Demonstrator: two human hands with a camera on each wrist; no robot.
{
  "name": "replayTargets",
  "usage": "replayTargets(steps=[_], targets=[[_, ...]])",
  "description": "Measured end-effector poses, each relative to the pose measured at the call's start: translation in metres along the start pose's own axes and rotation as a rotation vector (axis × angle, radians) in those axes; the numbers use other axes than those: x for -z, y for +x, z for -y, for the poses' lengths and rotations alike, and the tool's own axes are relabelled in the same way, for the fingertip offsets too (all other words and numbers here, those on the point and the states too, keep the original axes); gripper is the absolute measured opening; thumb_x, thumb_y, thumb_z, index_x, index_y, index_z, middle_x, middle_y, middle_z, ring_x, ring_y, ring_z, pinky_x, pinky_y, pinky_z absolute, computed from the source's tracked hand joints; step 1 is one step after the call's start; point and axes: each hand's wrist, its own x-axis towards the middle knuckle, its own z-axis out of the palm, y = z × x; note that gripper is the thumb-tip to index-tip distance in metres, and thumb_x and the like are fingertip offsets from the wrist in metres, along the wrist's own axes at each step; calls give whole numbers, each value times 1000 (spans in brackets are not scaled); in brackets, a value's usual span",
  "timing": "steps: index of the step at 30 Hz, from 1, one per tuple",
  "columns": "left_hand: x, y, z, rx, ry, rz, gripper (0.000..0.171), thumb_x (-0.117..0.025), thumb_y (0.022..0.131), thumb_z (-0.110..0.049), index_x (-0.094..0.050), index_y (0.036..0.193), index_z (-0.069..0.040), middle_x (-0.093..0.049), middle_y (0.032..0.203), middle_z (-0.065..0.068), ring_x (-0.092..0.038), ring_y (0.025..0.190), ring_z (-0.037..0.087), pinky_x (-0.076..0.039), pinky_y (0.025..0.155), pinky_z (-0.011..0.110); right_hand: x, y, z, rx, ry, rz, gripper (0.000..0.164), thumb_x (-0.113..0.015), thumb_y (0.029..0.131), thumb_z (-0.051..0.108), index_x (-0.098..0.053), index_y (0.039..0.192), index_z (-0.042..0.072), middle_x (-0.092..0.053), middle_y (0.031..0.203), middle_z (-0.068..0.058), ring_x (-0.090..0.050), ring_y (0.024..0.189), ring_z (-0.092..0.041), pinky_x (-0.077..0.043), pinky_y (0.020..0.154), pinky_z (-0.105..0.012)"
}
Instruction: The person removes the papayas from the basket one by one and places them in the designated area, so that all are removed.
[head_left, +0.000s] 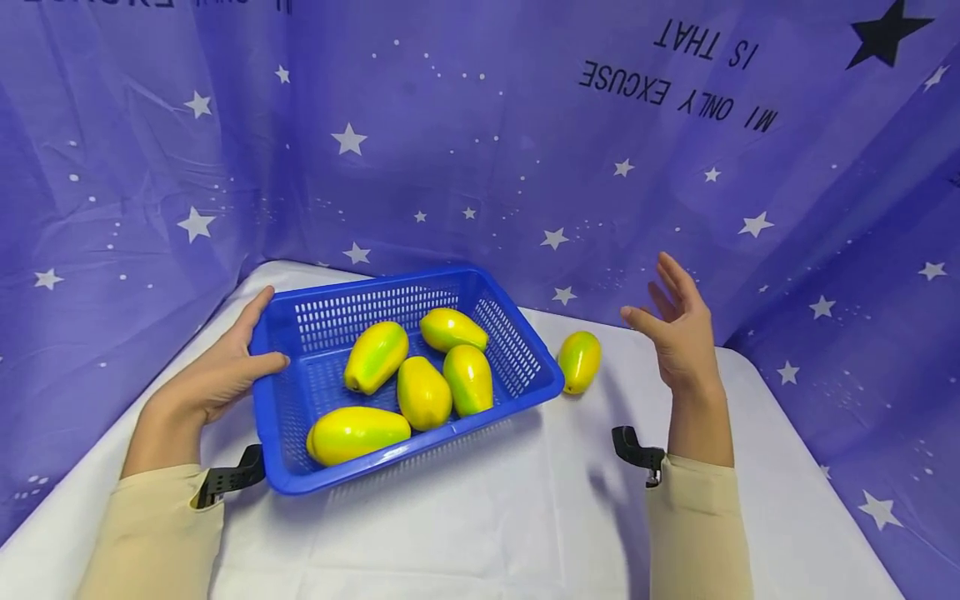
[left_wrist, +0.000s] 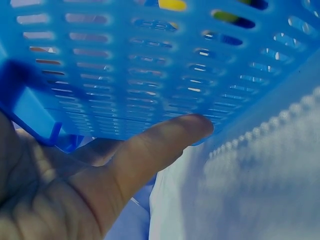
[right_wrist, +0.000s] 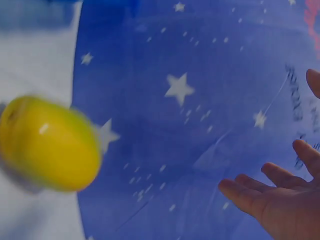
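A blue plastic basket (head_left: 405, 450) with slotted walls stands on the table, turned at a slant. Inside lie several glossy yellow-green papayas (head_left: 377, 357). At the basket's left end is my left hand (head_left: 217, 367), thumb and fingers spread apart with their tips at the rim. The left wrist view shows the outstretched thumb (left_wrist: 160, 145) in front of the slotted wall. One loose papaya (head_left: 580, 362) lies on the cloth beside the basket's right corner. My right hand (head_left: 682, 342) is raised to the right of that fruit, fingers spread, holding nothing.
A white cloth (head_left: 510, 517) covers the table. Purple curtains (head_left: 480, 167) with stars and lettering hang close behind the basket and along both sides. A black wrist mount (head_left: 637, 450) sticks out from each sleeve.
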Motion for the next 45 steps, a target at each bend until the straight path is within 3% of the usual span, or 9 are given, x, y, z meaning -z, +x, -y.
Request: replayTargets(steps=[4, 10, 14, 20, 27, 33, 40, 45], targets=[[0, -1, 1, 10, 3, -10, 105, -51, 88, 4, 20, 151, -40, 16, 159, 20, -12, 138, 53, -28, 103, 63, -25, 9, 17, 41, -10, 38, 87, -76, 76, -8, -40, 149, 22, -28, 157, -3, -27, 142, -29, -25, 112, -53], [2, -5, 6, 12, -22, -10, 104, -51, 88, 3, 19, 152, -39, 9, 158, 25, -22, 134, 52, -45, 94, 53, -74, 22, 31, 93, 4, 117, 85, -79, 76, -2, -41, 149, 20, -32, 155, -1, -30, 140, -28, -26, 113, -50], [0, -5, 6, 16, -34, -12, 104, -51, 88, 3, 18, 152, -39, 12, 158, 22, -23, 134, 52, -47, 92, 53, -105, 27, 35, 112, -1, 167, 85, -78, 77, 0, -40, 150, 19, -32, 155, 1, -30, 141, -26, -26, 113, -49], [-5, -3, 4, 19, -31, -25, 104, -52, 86, 1, 16, 153, -38, 9, 159, 22, -29, 131, 53, -49, 88, 55, -147, 33, 38, 94, 18, 233, 84, -79, 77, 1, -39, 150, 17, -32, 156, -1, -29, 141, -26, -26, 113, -48], [-12, 1, 6, 19, -62, -25, 104, -52, 84, 1, 14, 154, -40, -2, 158, 23, -45, 119, 51, -54, 80, 52, -189, 37, 39, 72, 43, 294, 81, -78, 78, 2, -41, 149, 15, -35, 154, 3, -30, 141, -26, -30, 112, -46], [-15, 3, 7, 19, -81, -26, 104, -52, 84, 1, 12, 154, -41, -8, 156, 23, -54, 109, 49, -55, 78, 51, -220, 35, 32, 6, 7, 339, 73, -80, 79, 11, -49, 144, 25, -39, 150, 10, -33, 139, -21, -41, 104, -45], [-10, -1, 1, 11, -67, -38, 104, -53, 83, 1, 12, 154, -41, -11, 155, 23, -55, 108, 48, -56, 76, 48, -247, 34, 21, -101, -148, 444, 69, -81, 79, 18, -52, 140, 31, -42, 147, 13, -36, 137, -23, -41, 103, -49], [-1, -6, -2, 2, -66, -47, 105, -53, 82, 1, 12, 154, -41, -9, 155, 25, -58, 103, 46, -56, 75, 48, -266, 34, 16, -272, -277, 548, 67, -82, 77, 25, -55, 138, 28, -45, 145, 5, -45, 130, -29, -43, 101, -50]])
